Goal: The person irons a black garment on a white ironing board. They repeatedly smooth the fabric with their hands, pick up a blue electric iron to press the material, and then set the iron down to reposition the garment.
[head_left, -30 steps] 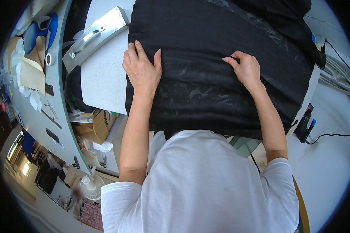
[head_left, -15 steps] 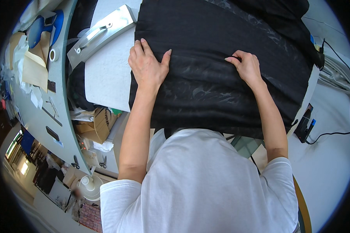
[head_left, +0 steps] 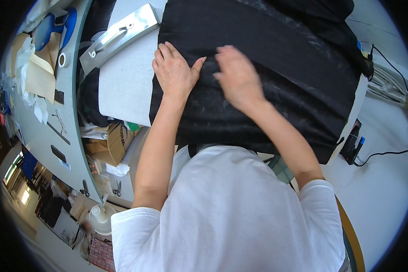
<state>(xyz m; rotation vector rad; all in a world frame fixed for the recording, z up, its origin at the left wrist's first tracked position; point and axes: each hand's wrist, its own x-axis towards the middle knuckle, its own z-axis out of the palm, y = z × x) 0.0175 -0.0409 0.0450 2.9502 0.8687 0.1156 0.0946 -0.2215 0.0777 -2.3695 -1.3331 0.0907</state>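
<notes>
A large black patterned cloth (head_left: 276,59) lies spread over a white padded board (head_left: 127,86). My left hand (head_left: 174,72) rests flat on the cloth near its left edge, fingers spread, holding nothing. My right hand (head_left: 238,79) hovers or slides over the cloth just to the right of the left hand; it is motion-blurred, fingers loosely apart, gripping nothing. Both forearms come up from my white shirt at the bottom of the view.
A flat metal plate with a handle (head_left: 118,36) lies on the board's far left corner. A grey side table (head_left: 54,104) at left carries paper pieces, a tape roll (head_left: 62,59) and small tools. A cardboard box (head_left: 109,143) sits below; a black cable (head_left: 381,154) runs at right.
My right hand has swept left across the cloth toward the left hand. The left hand shifted slightly to the right along the cloth's left edge.
</notes>
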